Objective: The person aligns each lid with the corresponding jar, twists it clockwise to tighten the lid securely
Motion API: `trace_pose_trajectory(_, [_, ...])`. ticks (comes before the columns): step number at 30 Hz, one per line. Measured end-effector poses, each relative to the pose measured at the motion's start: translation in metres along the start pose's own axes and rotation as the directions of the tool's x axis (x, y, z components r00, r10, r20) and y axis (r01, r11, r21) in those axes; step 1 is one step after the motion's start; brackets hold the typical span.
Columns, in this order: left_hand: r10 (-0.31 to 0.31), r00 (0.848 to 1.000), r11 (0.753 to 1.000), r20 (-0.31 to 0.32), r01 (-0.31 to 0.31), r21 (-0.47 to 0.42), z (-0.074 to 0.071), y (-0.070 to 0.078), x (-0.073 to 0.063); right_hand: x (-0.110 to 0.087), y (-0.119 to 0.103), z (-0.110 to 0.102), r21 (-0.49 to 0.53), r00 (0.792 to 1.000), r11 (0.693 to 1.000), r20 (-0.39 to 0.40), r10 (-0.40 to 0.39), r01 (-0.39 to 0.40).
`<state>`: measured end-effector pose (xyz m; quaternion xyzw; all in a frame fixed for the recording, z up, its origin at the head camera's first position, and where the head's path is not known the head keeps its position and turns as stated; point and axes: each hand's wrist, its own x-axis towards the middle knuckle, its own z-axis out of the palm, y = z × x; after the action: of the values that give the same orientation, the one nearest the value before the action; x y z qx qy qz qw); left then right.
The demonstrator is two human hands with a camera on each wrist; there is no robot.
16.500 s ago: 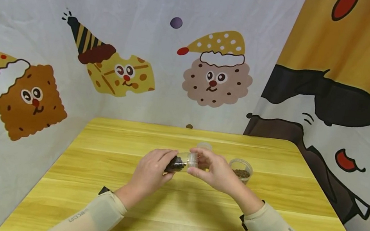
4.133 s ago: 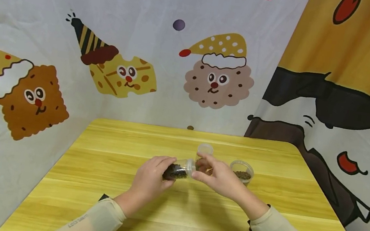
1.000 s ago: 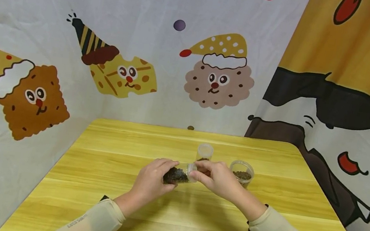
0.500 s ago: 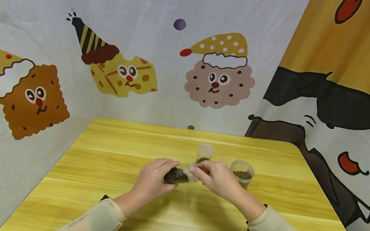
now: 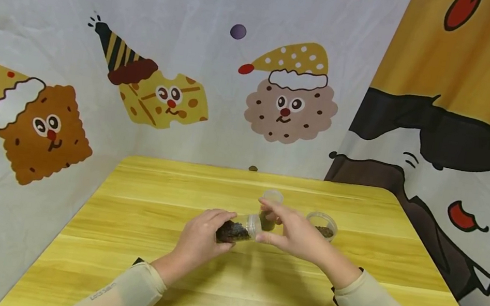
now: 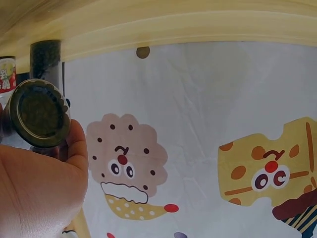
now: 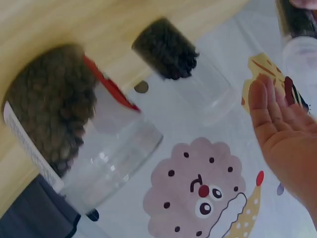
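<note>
My left hand (image 5: 198, 235) grips a clear plastic jar (image 5: 238, 231) with dark pieces inside, tipped nearly on its side above the table. In the left wrist view the round base of that jar (image 6: 40, 113) faces the camera. A whitish translucent lid (image 7: 303, 52) covers its end in the right wrist view. Beside this lid is my right hand (image 5: 297, 233), its fingers extended and spread from the thumb. The right wrist view shows a gap between these fingers (image 7: 265, 106) and the lid; the thumb's contact cannot be told in the head view.
Behind my right hand stands a slim clear jar (image 7: 171, 52), partly filled with dark pieces. Right of it is a wider jar (image 7: 54, 109) holding brown pellets, with a label on its side. The wooden table (image 5: 165, 183) ends at a cartoon-printed cloth (image 5: 226, 119).
Half a second ago my right fingers pinched at the lid; now they have spread and drawn slightly right. My left hand and the held jar have barely moved.
</note>
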<state>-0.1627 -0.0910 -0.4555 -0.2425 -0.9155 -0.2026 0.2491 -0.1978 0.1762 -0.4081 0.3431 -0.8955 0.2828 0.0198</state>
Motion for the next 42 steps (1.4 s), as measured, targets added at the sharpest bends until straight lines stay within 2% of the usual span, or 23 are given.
trace_pose_trajectory(3, [-0.011,1.000,1.000,0.000,0.011,-0.008,0.000,-0.001,0.000,0.000,0.002,-0.003,-0.075,0.986,0.984,-0.028,-0.166,0.163])
trace_pose_trajectory(5, [-0.007,1.000,1.000,-0.002,0.007,-0.014,0.000,-0.001,0.000,0.000,0.003,-0.002,-0.106,0.971,0.967,-0.045,-0.237,0.231])
trace_pose_trajectory(8, [0.008,1.000,1.000,-0.006,-0.008,-0.011,0.000,-0.001,0.001,0.001,0.002,0.001,-0.128,0.954,0.951,-0.067,-0.291,0.281])
trace_pose_trajectory(11, [0.017,1.000,1.000,-0.008,-0.017,-0.011,0.000,-0.001,0.001,0.000,0.001,0.003,-0.126,0.950,0.948,-0.075,-0.302,0.292])
trace_pose_trajectory(18, [0.019,1.000,1.000,-0.018,-0.019,-0.019,0.000,-0.001,0.000,-0.001,-0.003,0.003,-0.113,0.958,0.956,-0.064,-0.279,0.271])
trace_pose_trajectory(25, [0.048,0.998,0.999,-0.038,-0.048,-0.015,0.001,-0.001,0.000,-0.003,-0.005,0.003,-0.017,0.986,0.986,-0.015,-0.168,0.168])
trace_pose_trajectory(42, [0.059,0.997,0.998,-0.044,-0.059,-0.010,0.002,0.001,0.000,-0.004,-0.002,0.008,0.027,0.999,0.998,0.021,-0.050,0.050])
